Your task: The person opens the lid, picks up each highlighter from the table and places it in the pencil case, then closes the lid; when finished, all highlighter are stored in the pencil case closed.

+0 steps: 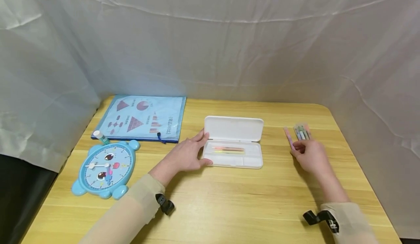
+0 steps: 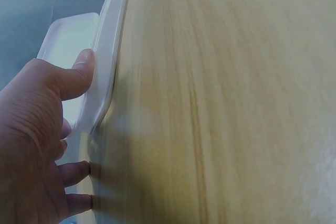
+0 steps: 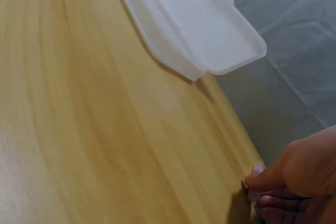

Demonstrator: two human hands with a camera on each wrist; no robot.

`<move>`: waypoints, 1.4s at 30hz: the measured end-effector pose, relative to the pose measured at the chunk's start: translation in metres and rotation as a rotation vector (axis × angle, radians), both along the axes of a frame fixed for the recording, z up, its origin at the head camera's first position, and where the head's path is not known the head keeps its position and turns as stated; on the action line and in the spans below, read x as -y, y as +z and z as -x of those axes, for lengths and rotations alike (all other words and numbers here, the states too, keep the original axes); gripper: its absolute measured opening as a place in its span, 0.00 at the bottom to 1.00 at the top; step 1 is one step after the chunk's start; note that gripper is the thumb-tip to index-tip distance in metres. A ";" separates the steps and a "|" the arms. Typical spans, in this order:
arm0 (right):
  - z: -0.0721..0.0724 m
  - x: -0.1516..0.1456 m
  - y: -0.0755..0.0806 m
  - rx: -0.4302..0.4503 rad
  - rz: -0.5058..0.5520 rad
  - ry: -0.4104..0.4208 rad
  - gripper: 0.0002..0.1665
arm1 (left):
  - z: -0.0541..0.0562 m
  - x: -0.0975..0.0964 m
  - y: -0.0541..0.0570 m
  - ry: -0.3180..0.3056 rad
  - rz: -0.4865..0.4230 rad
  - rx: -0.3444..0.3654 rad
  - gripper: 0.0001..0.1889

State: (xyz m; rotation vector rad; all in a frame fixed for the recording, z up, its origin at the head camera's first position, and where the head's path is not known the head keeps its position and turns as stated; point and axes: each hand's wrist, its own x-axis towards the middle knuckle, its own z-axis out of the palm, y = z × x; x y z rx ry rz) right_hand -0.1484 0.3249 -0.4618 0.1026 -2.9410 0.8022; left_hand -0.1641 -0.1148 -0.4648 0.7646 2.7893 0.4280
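Note:
An open white pencil case (image 1: pixel 235 162) lies on the table with its lid (image 1: pixel 233 128) raised at the back. A few slim coloured pens (image 1: pixel 228 150) lie inside it. My left hand (image 1: pixel 185 155) grips the case's left end, thumb at the front edge and fingers toward the hinge; its thumb (image 2: pixel 83 72) shows against the case wall in the left wrist view. My right hand (image 1: pixel 311 156) pinches the near end of a pink-purple pen (image 1: pixel 289 137) between thumb and fingers. Several more pens (image 1: pixel 302 132) lie just beyond that hand, their near ends hidden by it.
A blue toy clock (image 1: pixel 123 156) with a face lies at the left. Behind it are a small white-capped bottle (image 1: pixel 101 136) and a blue zip document bag (image 1: pixel 131 122). Grey cloth (image 1: pixel 223 54) hangs around the wooden table (image 1: pixel 236 204).

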 end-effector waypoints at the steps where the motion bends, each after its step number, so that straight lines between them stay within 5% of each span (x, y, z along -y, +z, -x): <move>1: 0.000 0.001 -0.001 0.004 0.001 -0.002 0.12 | 0.000 0.000 0.000 0.001 0.000 0.000 0.57; 15: 0.001 0.010 0.001 0.056 0.050 -0.027 0.15 | 0.001 0.002 0.000 0.005 -0.003 -0.011 0.56; 34: 0.002 0.049 0.037 -0.150 0.196 0.087 0.12 | 0.002 0.001 0.002 -0.003 0.006 0.002 0.56; 42: 0.006 0.080 0.036 -0.238 0.221 0.247 0.11 | 0.001 0.000 0.002 0.001 0.006 0.006 0.56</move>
